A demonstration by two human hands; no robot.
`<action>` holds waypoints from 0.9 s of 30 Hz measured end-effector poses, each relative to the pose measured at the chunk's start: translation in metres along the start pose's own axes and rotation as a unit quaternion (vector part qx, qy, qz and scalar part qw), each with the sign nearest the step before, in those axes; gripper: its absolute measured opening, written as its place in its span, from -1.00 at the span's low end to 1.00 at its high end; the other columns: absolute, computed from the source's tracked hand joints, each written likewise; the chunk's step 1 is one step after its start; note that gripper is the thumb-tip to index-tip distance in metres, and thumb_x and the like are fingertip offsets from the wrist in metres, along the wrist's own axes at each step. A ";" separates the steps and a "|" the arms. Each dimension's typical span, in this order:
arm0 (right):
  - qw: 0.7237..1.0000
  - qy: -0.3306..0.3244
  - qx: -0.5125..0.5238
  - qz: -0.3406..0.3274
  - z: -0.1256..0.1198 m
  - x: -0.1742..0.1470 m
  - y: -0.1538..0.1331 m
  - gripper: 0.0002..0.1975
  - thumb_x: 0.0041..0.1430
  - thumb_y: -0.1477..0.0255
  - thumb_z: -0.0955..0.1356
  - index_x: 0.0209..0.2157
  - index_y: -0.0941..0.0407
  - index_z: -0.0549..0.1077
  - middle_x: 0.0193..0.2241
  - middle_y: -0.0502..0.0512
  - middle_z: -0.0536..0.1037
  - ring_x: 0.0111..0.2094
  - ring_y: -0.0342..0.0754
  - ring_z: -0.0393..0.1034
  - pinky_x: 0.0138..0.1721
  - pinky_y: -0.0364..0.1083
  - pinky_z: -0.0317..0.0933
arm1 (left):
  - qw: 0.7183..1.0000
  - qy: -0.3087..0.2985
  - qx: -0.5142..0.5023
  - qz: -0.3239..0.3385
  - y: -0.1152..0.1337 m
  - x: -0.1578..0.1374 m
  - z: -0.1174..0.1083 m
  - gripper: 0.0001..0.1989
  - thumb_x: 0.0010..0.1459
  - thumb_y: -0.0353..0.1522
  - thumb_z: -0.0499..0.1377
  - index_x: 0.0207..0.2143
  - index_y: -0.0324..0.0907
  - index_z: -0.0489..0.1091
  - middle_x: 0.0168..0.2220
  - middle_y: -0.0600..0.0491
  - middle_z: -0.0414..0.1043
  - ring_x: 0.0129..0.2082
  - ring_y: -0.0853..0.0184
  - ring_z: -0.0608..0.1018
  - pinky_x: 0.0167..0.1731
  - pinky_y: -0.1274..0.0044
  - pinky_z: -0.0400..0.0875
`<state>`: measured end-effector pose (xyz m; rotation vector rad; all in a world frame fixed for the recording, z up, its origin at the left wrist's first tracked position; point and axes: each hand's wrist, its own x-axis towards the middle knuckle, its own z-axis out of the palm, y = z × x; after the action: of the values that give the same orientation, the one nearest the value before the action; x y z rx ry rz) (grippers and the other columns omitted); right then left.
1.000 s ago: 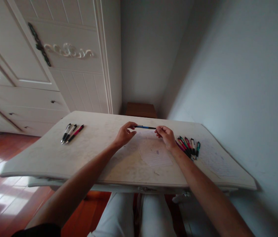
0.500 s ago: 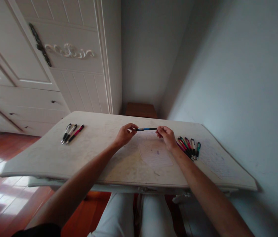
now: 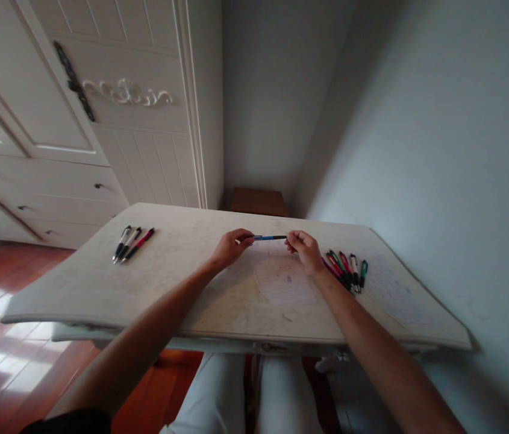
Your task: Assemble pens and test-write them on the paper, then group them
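Observation:
A blue and black pen (image 3: pixel 270 237) lies level between my two hands, above the far part of the desk. My left hand (image 3: pixel 232 246) pinches its left end between thumb and fingers. At the other end, the fingertips of my right hand (image 3: pixel 303 247) are closed on the dark tip. Below the pen a sheet of paper with faint writing (image 3: pixel 284 280) rests on the desktop. Close to my right forearm lies a fan of several pens (image 3: pixel 347 270) in red, green, white and purple, partly covered by the arm.
Three pens (image 3: pixel 131 245), two white and black and one red and black, lie at the desk's (image 3: pixel 82 289) left. Another written sheet (image 3: pixel 394 292) is at the right, near the wall (image 3: pixel 453 181). A white wardrobe (image 3: pixel 146 150) and a brown box (image 3: pixel 259 201) stand behind.
The fingers of my left hand have shifted on the pen's left end, closing further over it. My right hand and the loose pens look the same.

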<state>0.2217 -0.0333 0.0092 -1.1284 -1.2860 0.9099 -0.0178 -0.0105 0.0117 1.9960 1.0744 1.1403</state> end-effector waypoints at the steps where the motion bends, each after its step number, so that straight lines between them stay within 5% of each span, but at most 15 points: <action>1: 1.000 0.002 0.000 0.000 0.000 0.000 0.001 -0.56 -0.08 0.01 0.45 -0.41 0.11 0.43 -0.51 0.05 0.49 -0.53 -0.13 0.29 -0.49 -0.12 0.17 | 1.000 0.008 -0.003 0.004 0.000 0.000 0.000 -0.74 0.13 -0.22 0.17 -0.26 -0.21 0.50 -0.34 0.01 0.55 -0.38 0.33 0.52 -0.37 0.55 0.37; 10: 0.994 -0.019 -0.101 -0.042 -0.002 0.001 0.008 -0.52 0.07 -0.07 0.31 -0.45 0.11 0.34 -0.53 0.07 0.48 -0.53 -0.10 0.31 -0.47 -0.11 0.19 | 0.999 0.025 0.020 -0.002 0.008 -0.002 -0.001 -0.88 0.03 -0.42 0.26 -0.32 -0.19 0.55 -0.36 0.03 0.56 -0.42 0.38 0.50 -0.40 0.57 0.36; 27: 0.965 -0.010 -0.242 -0.099 0.000 -0.005 0.005 -0.70 0.22 0.17 0.17 -0.48 0.06 0.23 -0.58 0.00 0.36 -0.49 -0.08 0.26 -0.39 -0.11 0.13 | 0.997 0.041 0.001 0.059 0.004 -0.004 0.000 -0.89 0.03 -0.40 0.29 -0.33 -0.19 0.56 -0.41 0.02 0.53 -0.47 0.37 0.44 -0.38 0.53 0.36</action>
<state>0.2214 -0.0366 0.0027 -1.3319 -1.6582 0.4671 -0.0174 -0.0156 0.0131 2.0532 1.0107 1.2929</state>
